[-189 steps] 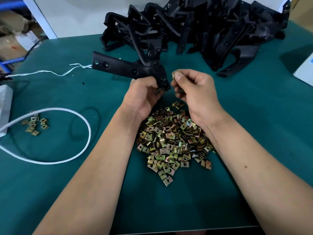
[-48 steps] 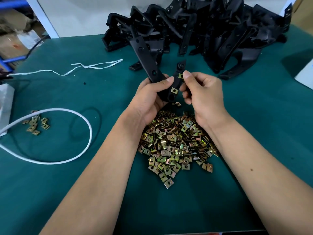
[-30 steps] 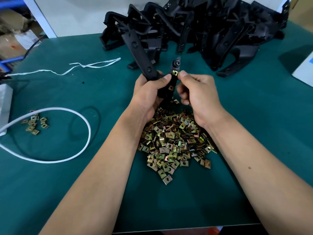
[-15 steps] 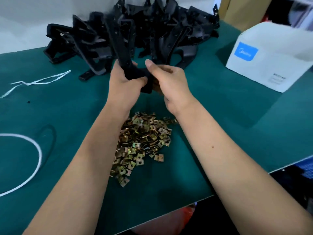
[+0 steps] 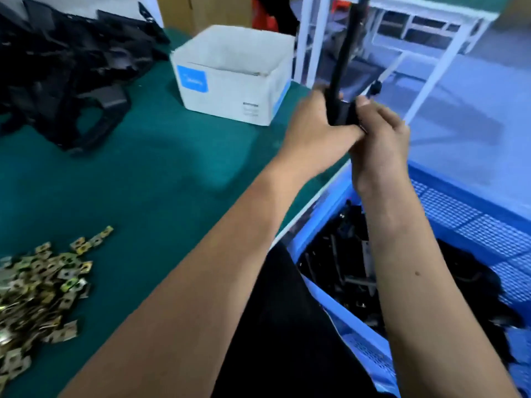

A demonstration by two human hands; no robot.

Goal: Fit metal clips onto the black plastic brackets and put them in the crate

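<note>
**Green bench, right-hand edge — bracket held over blue crate**

Surface: green-covered table (image 5: 143,168), its right edge running on a slant from beside the box down toward the person's body; blue-grey floor beyond it.

Held item — one black plastic bracket (image 5: 343,67), long arm upright, its lower end between both hands. It sits past the table edge, above the far end of the crate. Whether a clip is on it cannot be told; the picture is blurred.

Hands: two. Left hand (image 5: 313,130) curled round the bracket's lower end from the left; right hand (image 5: 379,139) gripping the same end from the right, thumb up against it. The two hands touch.

Crate: one, blue, mesh-walled (image 5: 465,214), on the floor side just beside the table edge, below the forearms. Dark brackets lie inside (image 5: 339,254); number not countable.

Clips: one loose heap of brass-coloured metal clips (image 5: 37,285) at lower left, too many to count, well apart from the hands.

Unworked stock: one pile of black brackets (image 5: 63,73) at upper left.

Other: one open white cardboard box (image 5: 230,81) with a blue label, near the table's far right corner, just left of the hands; one white metal frame (image 5: 416,38) behind the raised bracket.
</note>
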